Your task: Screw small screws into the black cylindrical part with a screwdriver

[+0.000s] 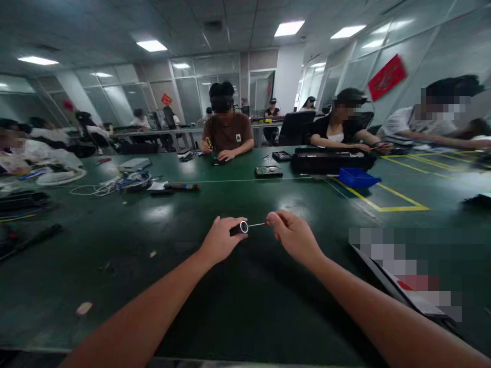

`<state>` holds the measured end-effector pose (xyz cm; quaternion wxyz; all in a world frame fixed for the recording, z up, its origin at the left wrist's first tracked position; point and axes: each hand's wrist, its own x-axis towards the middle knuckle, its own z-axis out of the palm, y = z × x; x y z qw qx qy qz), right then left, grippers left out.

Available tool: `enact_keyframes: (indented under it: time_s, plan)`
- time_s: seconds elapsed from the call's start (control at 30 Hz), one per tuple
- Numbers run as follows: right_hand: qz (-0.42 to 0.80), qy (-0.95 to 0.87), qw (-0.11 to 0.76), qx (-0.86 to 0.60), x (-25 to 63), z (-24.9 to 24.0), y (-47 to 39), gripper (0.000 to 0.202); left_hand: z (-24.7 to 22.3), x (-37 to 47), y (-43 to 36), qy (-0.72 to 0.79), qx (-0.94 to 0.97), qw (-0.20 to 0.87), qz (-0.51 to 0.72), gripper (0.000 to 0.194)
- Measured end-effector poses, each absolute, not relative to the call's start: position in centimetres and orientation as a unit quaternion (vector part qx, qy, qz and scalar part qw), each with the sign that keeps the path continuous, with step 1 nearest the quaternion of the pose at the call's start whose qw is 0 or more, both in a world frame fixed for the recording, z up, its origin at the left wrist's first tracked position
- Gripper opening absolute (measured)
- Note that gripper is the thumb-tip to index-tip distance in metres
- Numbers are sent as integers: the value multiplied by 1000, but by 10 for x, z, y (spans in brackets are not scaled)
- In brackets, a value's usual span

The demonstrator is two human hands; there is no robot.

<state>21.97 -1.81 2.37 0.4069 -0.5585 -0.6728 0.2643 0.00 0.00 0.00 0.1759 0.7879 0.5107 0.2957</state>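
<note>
My left hand (pixel 220 239) is closed around a small dark cylinder with a bright white ring (pixel 244 227) at its right end. Fingers above and thumb below grip it. From my right hand (pixel 294 236), a thin screwdriver (pixel 257 224) with a metal shaft and a bit of red at the handle points left at the ringed end. Fingertips pinch its handle, most of which is hidden. Whether the tip touches the cylinder or only overlaps it in view, I cannot tell. Both hands are over the green table (pixel 184 286).
A marker-like dark tool (pixel 180 187) and tangled cables (pixel 132 181) lie ahead left. Farther off are a circuit board (pixel 268 171), a long black case (pixel 333 161) and a blue tray (pixel 357 178). A pale flat item (pixel 391 278) lies right. Several people sit across the table.
</note>
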Motion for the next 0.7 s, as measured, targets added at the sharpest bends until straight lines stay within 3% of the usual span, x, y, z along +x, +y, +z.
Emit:
enact_keyframes:
  time_s: [0.2, 0.43, 0.57, 0.7]
  plan:
    - [279, -670, 454, -516, 217, 19, -17, 33, 0, 0, -1, 506, 792, 182, 288, 39]
    - [298, -675, 426, -524, 218, 20, -16, 34, -1, -5, 2, 510, 789, 183, 290, 39]
    - [339, -623, 496, -501, 216, 19, -13, 25, 3, -4, 0, 513, 786, 186, 291, 39]
    - [478, -496, 562, -458, 215, 19, -8, 22, 9, -3, -4, 469, 812, 173, 302, 40]
